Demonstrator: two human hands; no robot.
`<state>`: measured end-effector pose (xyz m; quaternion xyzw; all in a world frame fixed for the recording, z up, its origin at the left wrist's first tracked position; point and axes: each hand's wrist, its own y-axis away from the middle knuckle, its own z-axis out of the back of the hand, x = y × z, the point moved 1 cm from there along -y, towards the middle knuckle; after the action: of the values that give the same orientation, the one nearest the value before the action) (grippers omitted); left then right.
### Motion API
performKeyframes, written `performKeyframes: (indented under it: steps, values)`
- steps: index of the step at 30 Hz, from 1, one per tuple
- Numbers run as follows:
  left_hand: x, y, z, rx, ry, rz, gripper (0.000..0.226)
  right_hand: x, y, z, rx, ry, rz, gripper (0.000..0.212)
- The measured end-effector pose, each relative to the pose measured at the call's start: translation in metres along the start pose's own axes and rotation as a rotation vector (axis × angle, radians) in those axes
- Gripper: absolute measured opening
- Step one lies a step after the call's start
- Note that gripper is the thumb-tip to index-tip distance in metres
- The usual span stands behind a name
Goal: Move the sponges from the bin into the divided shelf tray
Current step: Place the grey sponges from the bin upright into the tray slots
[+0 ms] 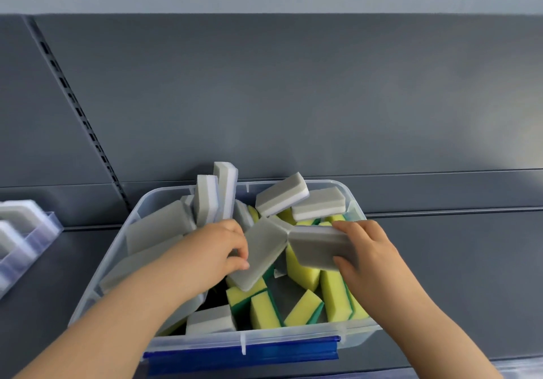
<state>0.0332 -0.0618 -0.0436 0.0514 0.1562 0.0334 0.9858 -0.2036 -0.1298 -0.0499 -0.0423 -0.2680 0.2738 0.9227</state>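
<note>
A clear plastic bin (293,339) with a blue front latch stands on the grey shelf, filled with several grey-and-white sponges and yellow-and-green sponges (304,309). My left hand (217,249) reaches into the bin and pinches the edge of a tilted grey sponge (260,256) at the middle. My right hand (367,252) grips another grey sponge (316,247) by its right end, lifted a little above the yellow ones. The divided shelf tray (44,228), clear plastic, sits at the far left and holds grey-white sponges (17,218) standing in its slots.
The dark grey shelf board (455,275) extends to the right of the bin and between bin and tray. A grey back panel with a slotted upright (85,122) rises behind. Two grey sponges (217,193) stick up above the bin's back rim.
</note>
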Motion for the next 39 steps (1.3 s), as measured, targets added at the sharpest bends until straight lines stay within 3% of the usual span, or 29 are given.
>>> performKeyframes:
  steps: [6, 11, 15, 18, 22, 24, 28, 32, 35, 39]
  values:
    - [-0.001, -0.014, -0.001, -0.007, 0.08, 0.119, 0.074, -0.001, 0.0, 0.0, 0.0, 0.001, -0.014, 0.048]
    - [-0.001, -0.018, -0.004, 0.145, 0.168, 0.155, 0.082, -0.005, 0.003, 0.0, -0.015, -0.022, -0.037, 0.05]
    - [-0.004, -0.019, -0.006, 0.213, 0.308, 0.058, 0.089, -0.007, 0.003, 0.0, -0.013, -0.049, -0.049, 0.049]
    - [-0.006, -0.021, -0.005, 0.22, 0.315, -0.02, 0.078, -0.006, 0.003, 0.001, -0.013, -0.057, -0.048, 0.048]
    - [-0.006, -0.027, -0.001, 0.033, 0.415, -0.021, 0.033, -0.009, -0.003, 0.009, -0.041, -0.049, -0.043, 0.047]
    - [-0.006, -0.029, 0.001, 0.008, 0.482, 0.004, 0.036, -0.01, -0.008, 0.013, -0.045, -0.054, -0.032, 0.047]
    - [-0.008, -0.029, -0.001, 0.127, 0.515, -0.012, 0.077, -0.006, -0.016, 0.017, -0.003, -0.109, -0.078, 0.052]
    - [-0.01, -0.031, -0.001, 0.057, 0.483, 0.013, 0.088, -0.005, -0.022, 0.016, 0.008, -0.11, -0.097, 0.054]
    - [-0.014, -0.03, -0.003, -0.033, 0.474, 0.006, 0.079, -0.007, -0.025, 0.015, 0.0, -0.112, -0.101, 0.054]
    - [-0.02, -0.03, -0.01, -0.241, 0.551, 0.013, 0.049, -0.016, -0.022, 0.018, -0.033, -0.094, -0.052, 0.054]
